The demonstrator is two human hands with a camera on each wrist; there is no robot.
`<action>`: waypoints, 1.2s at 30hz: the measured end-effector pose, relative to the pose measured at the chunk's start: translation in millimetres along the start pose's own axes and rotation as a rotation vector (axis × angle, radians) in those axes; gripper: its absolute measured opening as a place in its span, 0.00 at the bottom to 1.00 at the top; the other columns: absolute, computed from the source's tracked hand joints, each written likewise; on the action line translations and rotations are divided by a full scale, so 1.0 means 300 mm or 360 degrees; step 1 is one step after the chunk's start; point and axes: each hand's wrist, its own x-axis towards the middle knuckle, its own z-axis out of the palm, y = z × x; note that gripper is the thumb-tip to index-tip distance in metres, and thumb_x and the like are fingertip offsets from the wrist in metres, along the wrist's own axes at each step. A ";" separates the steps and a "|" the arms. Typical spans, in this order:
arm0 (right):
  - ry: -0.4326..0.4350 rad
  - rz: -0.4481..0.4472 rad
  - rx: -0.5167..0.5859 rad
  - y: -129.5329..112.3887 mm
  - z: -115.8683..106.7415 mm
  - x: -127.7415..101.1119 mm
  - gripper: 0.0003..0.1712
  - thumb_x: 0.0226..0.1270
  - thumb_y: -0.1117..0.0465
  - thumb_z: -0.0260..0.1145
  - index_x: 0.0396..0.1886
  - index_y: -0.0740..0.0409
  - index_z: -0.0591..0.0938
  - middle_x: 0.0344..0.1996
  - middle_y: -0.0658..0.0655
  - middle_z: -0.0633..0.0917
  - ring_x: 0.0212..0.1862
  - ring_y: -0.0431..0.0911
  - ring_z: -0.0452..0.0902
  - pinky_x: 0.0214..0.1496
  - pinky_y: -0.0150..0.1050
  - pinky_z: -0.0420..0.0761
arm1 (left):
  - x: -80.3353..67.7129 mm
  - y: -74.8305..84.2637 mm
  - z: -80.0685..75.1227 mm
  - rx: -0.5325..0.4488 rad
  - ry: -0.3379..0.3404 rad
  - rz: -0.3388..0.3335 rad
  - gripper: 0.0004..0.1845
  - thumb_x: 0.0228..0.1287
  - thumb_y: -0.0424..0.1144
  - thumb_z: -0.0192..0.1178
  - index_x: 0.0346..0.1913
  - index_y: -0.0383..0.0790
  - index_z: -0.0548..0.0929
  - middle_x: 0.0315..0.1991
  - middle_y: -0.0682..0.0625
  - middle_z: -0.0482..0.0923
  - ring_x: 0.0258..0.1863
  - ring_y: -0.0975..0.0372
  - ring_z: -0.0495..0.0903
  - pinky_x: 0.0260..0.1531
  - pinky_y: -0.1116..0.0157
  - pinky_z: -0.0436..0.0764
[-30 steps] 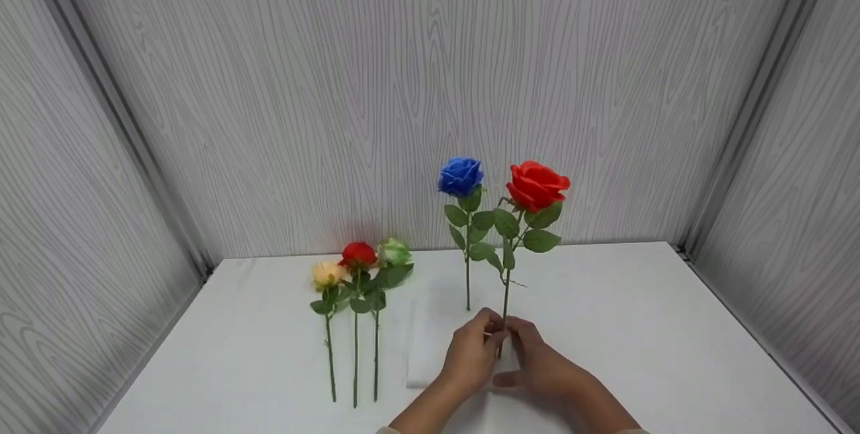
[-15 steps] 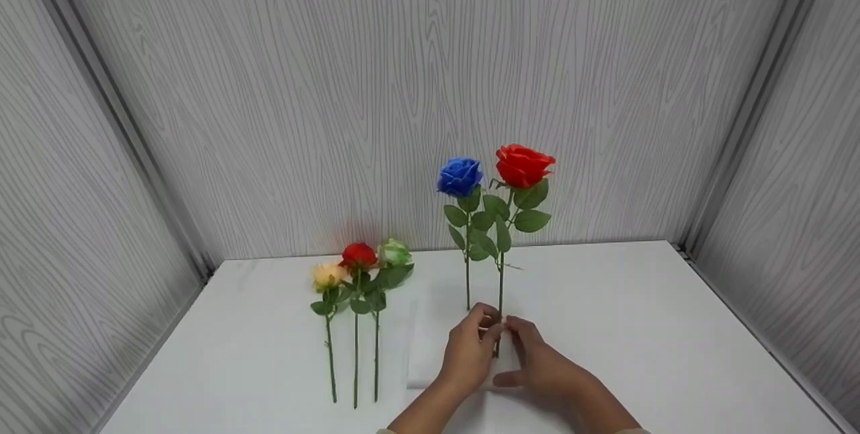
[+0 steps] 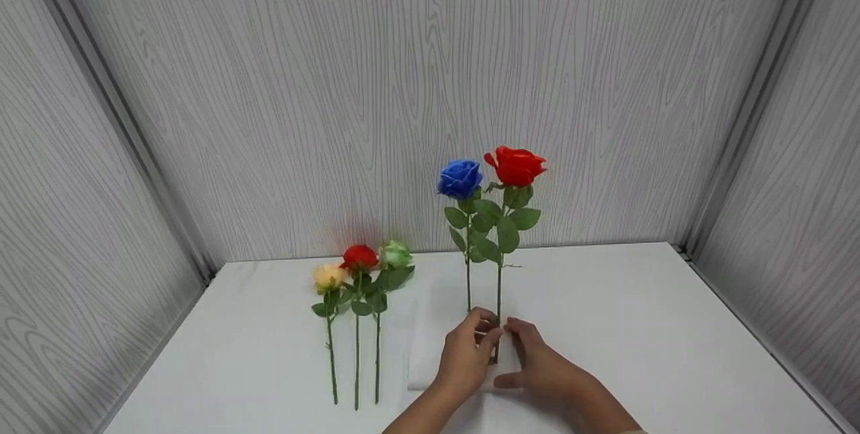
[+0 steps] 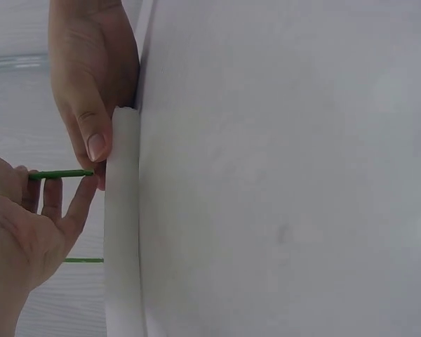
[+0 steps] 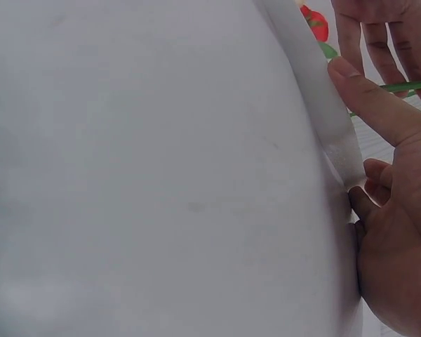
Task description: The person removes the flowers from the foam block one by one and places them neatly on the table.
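In the head view my left hand (image 3: 463,357) pinches the lower stem of a red rose (image 3: 516,166), which stands nearly upright. The stem's bottom end is just over a white slab (image 3: 426,370) on the table. In the left wrist view the green stem end (image 4: 88,173) sticks out past the left fingers. My right hand (image 3: 547,367) rests by the slab's right side, fingers and thumb spread, index fingertip close to the stem. Its thumb (image 5: 365,91) lies along the slab's edge in the right wrist view. A blue rose (image 3: 459,179) stands upright in the slab, behind the left hand.
Left of the slab lie three more roses, stems toward me: a peach one (image 3: 329,277), a red one (image 3: 360,257) and a pale green one (image 3: 395,254). Grey wood-grain panels (image 3: 430,84) enclose the white table (image 3: 638,326) at the back and sides.
The held red rose has shifted left and straightened, its bloom now closer to the blue rose. My left hand moved slightly with it; the right hand has stayed in place.
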 end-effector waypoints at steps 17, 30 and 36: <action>-0.0004 0.0089 0.0066 -0.002 0.005 -0.007 0.71 0.56 0.46 0.88 0.87 0.60 0.53 0.87 0.66 0.58 0.90 0.63 0.45 0.90 0.68 0.48 | -0.042 -0.029 -0.068 -0.0017 -0.0012 -0.0003 0.09 0.82 0.43 0.61 0.57 0.45 0.79 0.52 0.48 0.87 0.48 0.62 0.87 0.39 0.67 0.92; 0.0025 0.0128 0.0027 -0.011 0.004 0.000 0.69 0.55 0.47 0.88 0.87 0.59 0.55 0.87 0.65 0.57 0.89 0.64 0.46 0.89 0.68 0.51 | -0.050 -0.005 -0.138 -0.0063 -0.0030 0.0002 0.07 0.82 0.42 0.62 0.55 0.48 0.80 0.52 0.43 0.86 0.50 0.52 0.87 0.38 0.65 0.93; 0.0016 0.0132 0.0040 -0.006 0.005 0.000 0.70 0.55 0.47 0.88 0.87 0.59 0.55 0.88 0.66 0.54 0.90 0.65 0.44 0.90 0.68 0.49 | -0.055 0.001 -0.160 -0.0055 -0.0008 -0.0014 0.07 0.82 0.41 0.61 0.55 0.47 0.80 0.51 0.44 0.85 0.49 0.55 0.87 0.39 0.66 0.93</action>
